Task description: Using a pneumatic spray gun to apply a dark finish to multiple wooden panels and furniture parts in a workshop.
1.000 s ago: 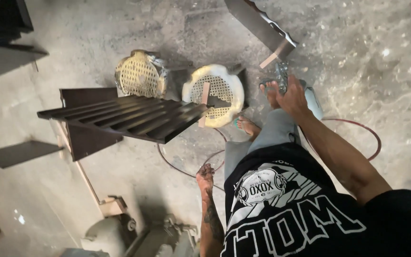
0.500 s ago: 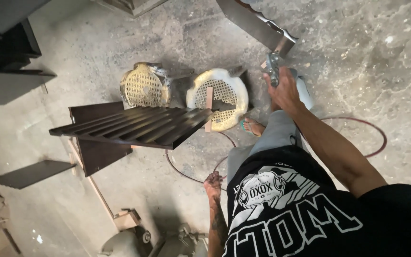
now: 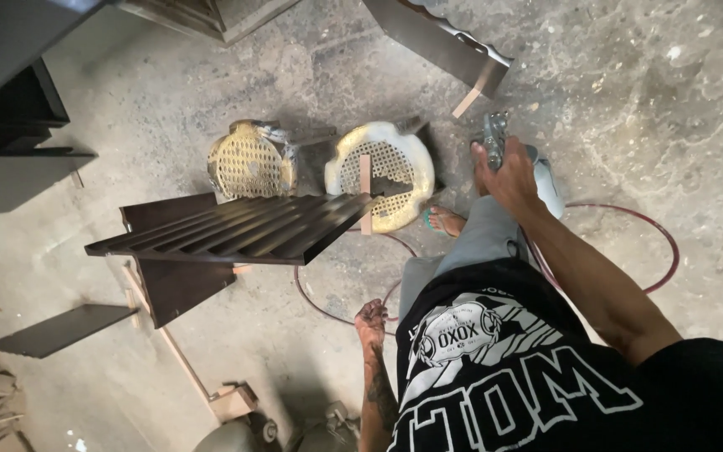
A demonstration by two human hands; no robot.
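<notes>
My right hand (image 3: 508,176) grips a metal spray gun (image 3: 495,136) with a pale cup (image 3: 547,182) beside it, held out in front of me above the concrete floor. A dark red hose (image 3: 661,243) loops from it across the floor. My left hand (image 3: 371,322) hangs at my side, stained dark, fingers loosely curled and holding nothing. Left of the gun a dark brown slatted wooden panel (image 3: 236,230) rests across two round cane-seat stools (image 3: 387,172), the other stool (image 3: 248,161) further left.
A dark panel (image 3: 441,42) leans at the top near the gun. Dark boards (image 3: 60,329) lie on the floor at left, dark furniture (image 3: 10,125) stands at upper left. Wood offcuts (image 3: 232,402) and grey round objects (image 3: 228,437) lie near my feet.
My view has shifted down and right, so the stools and slatted panel sit higher and more central. My right hand keeps the spray gun pointed forward; the left hand stays down.
</notes>
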